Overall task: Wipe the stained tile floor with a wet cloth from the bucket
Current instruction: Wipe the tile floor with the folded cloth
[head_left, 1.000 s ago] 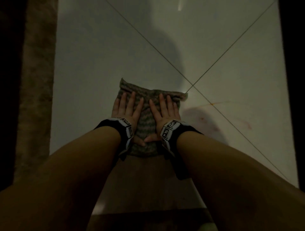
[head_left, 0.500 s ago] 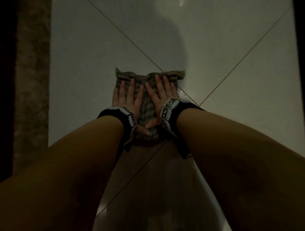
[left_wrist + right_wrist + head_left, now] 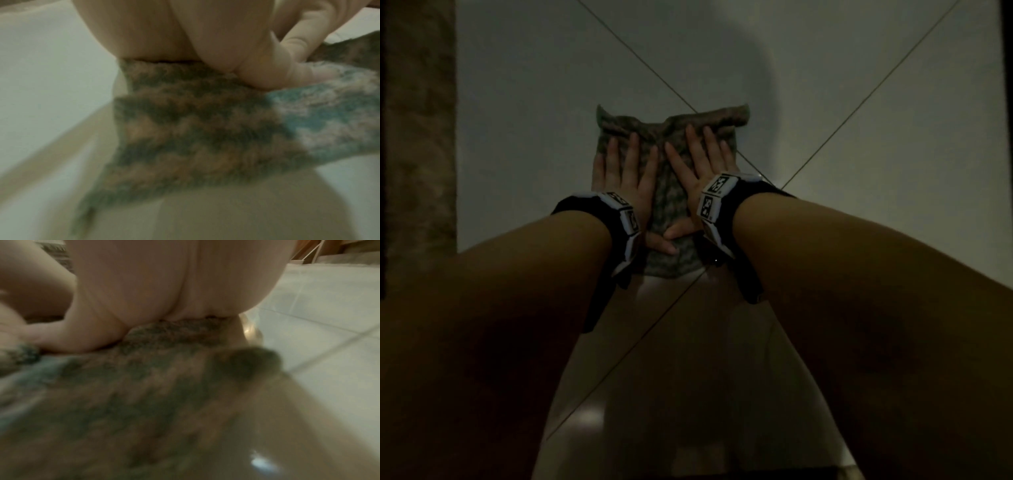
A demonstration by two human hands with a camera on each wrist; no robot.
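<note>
A checked grey-green cloth [image 3: 671, 202] lies flat on the pale tile floor [image 3: 524, 120], over the crossing of two grout lines. My left hand [image 3: 625, 168] presses on its left half with straight, spread fingers. My right hand [image 3: 703, 154] presses on its right half the same way, and the two thumbs meet near the cloth's near edge. The far edge of the cloth is bunched into a roll. Both wrist views are blurred: the left shows the cloth [image 3: 195, 126] under my palm, the right shows the cloth [image 3: 144, 386] and wet shiny tile. No bucket is in view.
A brownish rug or mat [image 3: 417, 137] runs along the left side of the floor. Grout lines [image 3: 876, 78] cross the tiles diagonally. The tile near me [image 3: 688, 359] looks wet and reflective. The room is dim.
Both hands have pushed the cloth forward across the floor, past the grout crossing. The reddish stains seen to the right one second ago are out of view now.
</note>
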